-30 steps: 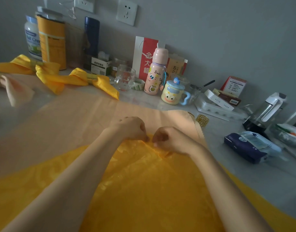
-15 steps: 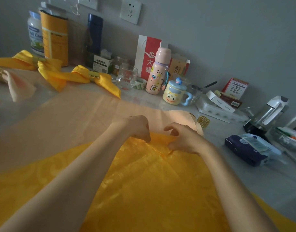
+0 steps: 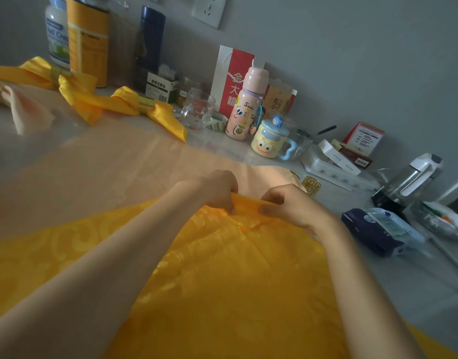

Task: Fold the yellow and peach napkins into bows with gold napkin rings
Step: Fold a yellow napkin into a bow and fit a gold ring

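A large yellow napkin [image 3: 222, 294] lies spread over a peach napkin [image 3: 106, 172] on the counter. My left hand [image 3: 217, 190] and my right hand [image 3: 292, 206] sit side by side at the yellow napkin's far corner, both pinching its edge, which is lifted into a small fold. A loose gold napkin ring [image 3: 311, 185] stands just beyond my right hand. Two finished yellow bows [image 3: 119, 102] with gold rings lie at the back left, and part of a peach bow [image 3: 23, 110] shows at the left edge.
Along the wall stand jars and a tin [image 3: 88, 40], a glass mug [image 3: 196, 110], a pink bottle [image 3: 244, 104], a cartoon cup [image 3: 270, 139], boxes and a kettle [image 3: 406, 180]. A blue wipes pack [image 3: 381, 229] lies to the right.
My right hand slid right along the edge and now pinches a raised fold of the yellow napkin. The camera moved closer and tilted slightly.
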`<state>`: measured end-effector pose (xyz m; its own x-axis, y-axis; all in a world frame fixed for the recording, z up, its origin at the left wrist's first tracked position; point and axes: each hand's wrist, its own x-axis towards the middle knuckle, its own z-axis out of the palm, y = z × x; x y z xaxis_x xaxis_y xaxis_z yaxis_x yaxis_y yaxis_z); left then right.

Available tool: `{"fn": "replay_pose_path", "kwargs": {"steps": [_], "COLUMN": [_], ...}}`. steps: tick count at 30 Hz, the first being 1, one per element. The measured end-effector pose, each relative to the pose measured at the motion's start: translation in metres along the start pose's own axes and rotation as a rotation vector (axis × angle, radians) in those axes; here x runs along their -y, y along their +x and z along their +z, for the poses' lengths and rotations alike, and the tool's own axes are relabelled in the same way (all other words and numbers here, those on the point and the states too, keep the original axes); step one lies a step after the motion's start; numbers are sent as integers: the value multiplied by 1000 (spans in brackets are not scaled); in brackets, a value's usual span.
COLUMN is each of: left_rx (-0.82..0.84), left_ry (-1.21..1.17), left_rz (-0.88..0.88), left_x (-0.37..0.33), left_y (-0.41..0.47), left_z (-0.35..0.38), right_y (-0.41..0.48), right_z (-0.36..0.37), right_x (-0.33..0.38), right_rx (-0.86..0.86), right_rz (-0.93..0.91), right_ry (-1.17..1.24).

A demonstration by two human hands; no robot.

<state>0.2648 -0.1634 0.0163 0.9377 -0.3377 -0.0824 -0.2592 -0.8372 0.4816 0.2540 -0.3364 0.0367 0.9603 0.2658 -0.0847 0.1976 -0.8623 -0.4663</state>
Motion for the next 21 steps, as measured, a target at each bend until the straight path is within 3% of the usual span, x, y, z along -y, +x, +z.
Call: {"fn": "replay_pose_path", "kwargs": {"steps": [11, 21], "left_rx": [-50, 3], "left_ry": [55, 108], "left_rz": [-10, -38], "left_x": [-3, -4], "left_y": [4, 0], "left_z": [6, -2], "right_y": [3, 0], "right_z": [14, 16], "right_x": [12, 25], "right_rx": [16, 75], "right_rz": [-31, -62], "right_ry": [-103, -192]}}
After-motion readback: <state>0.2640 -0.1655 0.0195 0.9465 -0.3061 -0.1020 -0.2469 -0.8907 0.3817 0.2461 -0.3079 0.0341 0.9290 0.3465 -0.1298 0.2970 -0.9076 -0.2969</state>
